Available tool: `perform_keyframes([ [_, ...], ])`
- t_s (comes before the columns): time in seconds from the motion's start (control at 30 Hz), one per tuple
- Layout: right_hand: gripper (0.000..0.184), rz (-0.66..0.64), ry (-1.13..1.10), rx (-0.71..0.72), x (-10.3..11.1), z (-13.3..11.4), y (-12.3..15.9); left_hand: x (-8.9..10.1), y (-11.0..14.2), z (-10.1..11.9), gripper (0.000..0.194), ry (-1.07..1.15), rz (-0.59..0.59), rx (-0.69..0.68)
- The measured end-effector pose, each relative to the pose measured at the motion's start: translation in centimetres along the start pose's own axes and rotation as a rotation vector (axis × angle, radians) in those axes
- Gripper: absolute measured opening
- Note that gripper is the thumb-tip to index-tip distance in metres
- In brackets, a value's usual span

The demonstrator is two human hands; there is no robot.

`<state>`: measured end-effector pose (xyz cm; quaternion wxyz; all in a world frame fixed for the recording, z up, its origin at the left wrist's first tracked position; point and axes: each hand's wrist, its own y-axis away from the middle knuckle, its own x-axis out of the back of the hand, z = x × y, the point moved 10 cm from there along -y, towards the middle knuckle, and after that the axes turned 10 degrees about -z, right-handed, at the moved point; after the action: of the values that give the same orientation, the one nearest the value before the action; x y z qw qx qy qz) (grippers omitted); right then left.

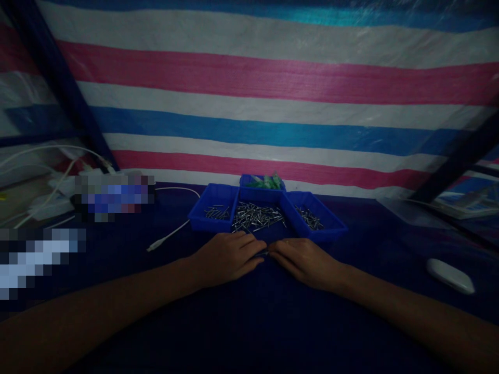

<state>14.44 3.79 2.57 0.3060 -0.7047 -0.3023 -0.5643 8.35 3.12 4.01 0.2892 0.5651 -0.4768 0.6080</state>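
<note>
My left hand (pixel 234 257) and my right hand (pixel 306 259) meet over the blue table, fingertips almost touching. Between the left thumb and fingers shows a thin metal pin (pixel 262 254), too dim to tell if it is a rivet or a screw. The right fingers are pinched together at its end; whatever they grip is hidden. Just beyond the hands lies a loose pile of similar slim metal pins (pixel 257 214). A blue bin (pixel 212 223) on the left and another blue bin (pixel 325 221) on the right each hold some pins.
Behind the pile, a small blue bin (pixel 262 194) holds green and clear packets. A white cable (pixel 171 236) lies at left, near white cords and a blurred-out box. On the right rests a white rounded device (pixel 450 276). A striped sheet (pixel 273 83) hangs behind.
</note>
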Motion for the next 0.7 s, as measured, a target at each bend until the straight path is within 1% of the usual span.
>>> perform_keyframes([
  [0.1,0.025,0.005,0.003,0.046,0.1,-0.4,0.0,-0.4,0.0,0.7,0.020,-0.024,-0.017,-0.081],
  [0.4,0.025,-0.025,-0.024,0.082,0.0,-0.7,0.0,0.2,0.1,1.2,0.021,-0.035,0.002,-0.128],
  [0.57,0.024,-0.050,-0.036,0.086,-0.3,-0.6,-0.1,-0.2,0.1,1.5,0.019,-0.021,-0.027,-0.179],
  [0.7,0.022,-0.052,-0.041,0.070,-0.4,-0.5,-0.2,-0.4,0.0,1.4,0.016,0.012,-0.040,-0.171],
])
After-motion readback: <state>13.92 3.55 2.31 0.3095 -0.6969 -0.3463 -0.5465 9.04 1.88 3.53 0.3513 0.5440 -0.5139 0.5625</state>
